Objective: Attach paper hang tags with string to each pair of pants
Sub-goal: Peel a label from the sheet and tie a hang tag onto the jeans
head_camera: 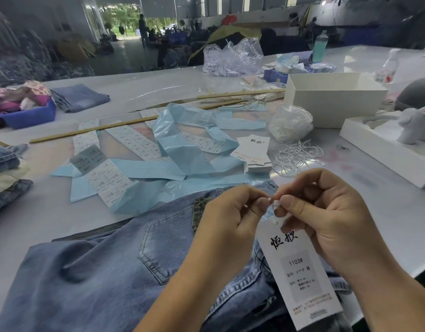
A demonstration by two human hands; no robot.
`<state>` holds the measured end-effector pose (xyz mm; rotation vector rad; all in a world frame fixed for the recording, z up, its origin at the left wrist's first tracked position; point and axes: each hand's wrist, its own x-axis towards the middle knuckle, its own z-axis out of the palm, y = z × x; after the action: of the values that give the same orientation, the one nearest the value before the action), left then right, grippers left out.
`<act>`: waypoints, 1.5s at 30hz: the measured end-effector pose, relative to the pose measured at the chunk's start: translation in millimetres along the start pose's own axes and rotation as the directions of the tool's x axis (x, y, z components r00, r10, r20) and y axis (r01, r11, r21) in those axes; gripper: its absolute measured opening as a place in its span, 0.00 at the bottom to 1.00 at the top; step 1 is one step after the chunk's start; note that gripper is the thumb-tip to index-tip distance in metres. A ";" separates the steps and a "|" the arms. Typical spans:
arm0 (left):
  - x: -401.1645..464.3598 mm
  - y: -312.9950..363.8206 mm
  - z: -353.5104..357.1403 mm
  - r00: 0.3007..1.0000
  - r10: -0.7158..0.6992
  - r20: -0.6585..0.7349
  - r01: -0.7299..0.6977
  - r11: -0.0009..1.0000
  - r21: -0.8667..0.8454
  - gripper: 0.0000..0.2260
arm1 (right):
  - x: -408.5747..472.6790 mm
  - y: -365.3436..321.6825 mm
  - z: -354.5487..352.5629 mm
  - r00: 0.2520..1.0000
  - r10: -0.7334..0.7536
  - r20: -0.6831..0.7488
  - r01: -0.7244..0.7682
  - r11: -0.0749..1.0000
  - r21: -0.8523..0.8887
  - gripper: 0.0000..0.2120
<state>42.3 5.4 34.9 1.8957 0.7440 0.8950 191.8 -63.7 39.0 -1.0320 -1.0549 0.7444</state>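
A pair of light blue jeans (106, 264) lies flat on the table in front of me, back pocket up. Above its waistband, my left hand (233, 219) and my right hand (326, 212) meet fingertip to fingertip, each pinching an end of a white string (275, 204). From that string a white paper hang tag (300, 269) with black characters and "1103#" hangs down over the jeans. A stack of more hang tags (254, 152) and loose white strings (295, 156) lie just beyond my hands.
Blue backing paper (182, 149) and sticker strips (134, 142) litter the table middle. A bag of strings (290, 123), a white box (333, 97) and a tray with a toy elephant (417, 125) sit at the right. Folded jeans (5, 168) pile at the left, beside a blue bin (29, 116).
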 end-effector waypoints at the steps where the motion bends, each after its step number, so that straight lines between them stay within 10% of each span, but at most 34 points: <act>1: -0.4 0.2 -0.1 1.000 0.007 0.005 -0.007 1.000 0.027 0.07 | -0.3 0.0 0.2 1.000 -0.011 -0.008 0.011 1.000 -0.012 0.08; 19: 0.4 -5.1 0.2 0.999 0.029 0.045 -0.033 0.995 0.094 0.09 | -2.8 0.2 5.2 0.990 -0.140 0.007 0.135 0.942 -0.307 0.19; 25: 7.3 -11.4 -4.5 0.981 -0.040 0.190 0.105 0.933 -0.344 0.09 | 0.0 -5.4 2.8 0.998 -0.013 0.058 0.022 0.988 -0.152 0.07; 45: 23.3 -18.2 2.9 0.930 -0.087 0.357 0.263 0.838 -0.479 0.06 | 4.7 -2.2 -6.8 0.992 0.034 0.123 -0.023 0.996 -0.087 0.19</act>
<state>55.2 29.9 24.3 1.4081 0.4106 0.5694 199.8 -62.4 41.8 -1.0866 -1.1900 0.8011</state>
